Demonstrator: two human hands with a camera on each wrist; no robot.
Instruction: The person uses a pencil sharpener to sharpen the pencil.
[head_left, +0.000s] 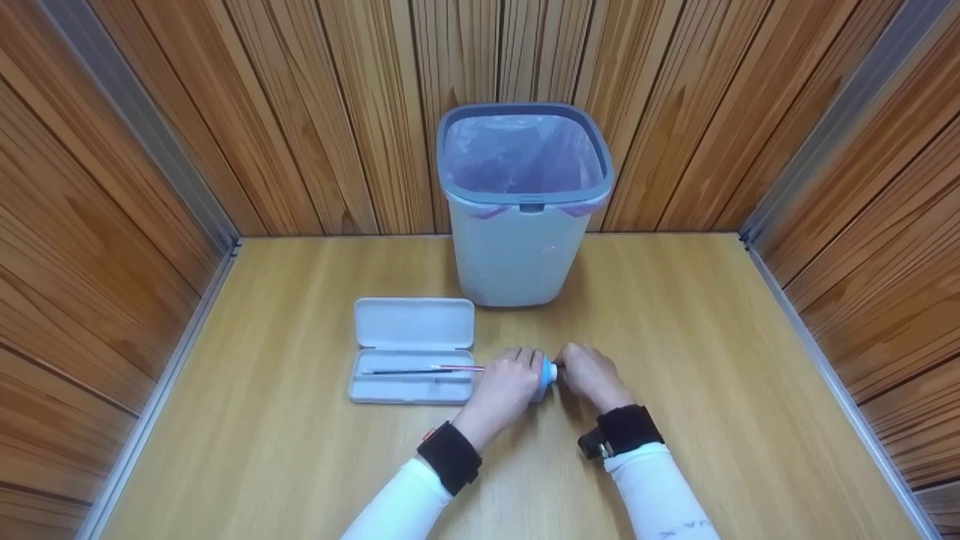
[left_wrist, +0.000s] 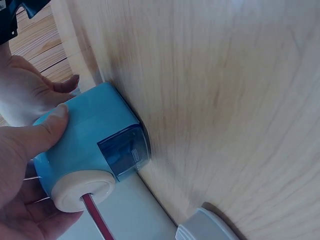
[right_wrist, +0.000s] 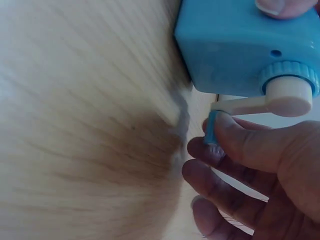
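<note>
My left hand (head_left: 508, 388) grips a light-blue crank pencil sharpener (left_wrist: 90, 125) from above, its thumb on the casing. A red pencil (left_wrist: 98, 219) sticks out of the sharpener's cream front ring, and its far end reaches over the pencil case in the head view. My right hand (head_left: 596, 376) pinches the small blue knob (right_wrist: 210, 127) at the end of the cream crank arm (right_wrist: 245, 106) between thumb and index finger. The sharpener stands on the table, with its dark see-through shavings drawer (left_wrist: 125, 152) low on the front.
Left of the hands, a pale grey pencil case (head_left: 414, 322) lies with its lid up; a dark, thin pencil (head_left: 397, 372) rests inside. Behind stands a bin (head_left: 517, 259) with a grey rim and plastic liner. Wood-panelled walls (head_left: 360, 112) border the table (head_left: 285, 450).
</note>
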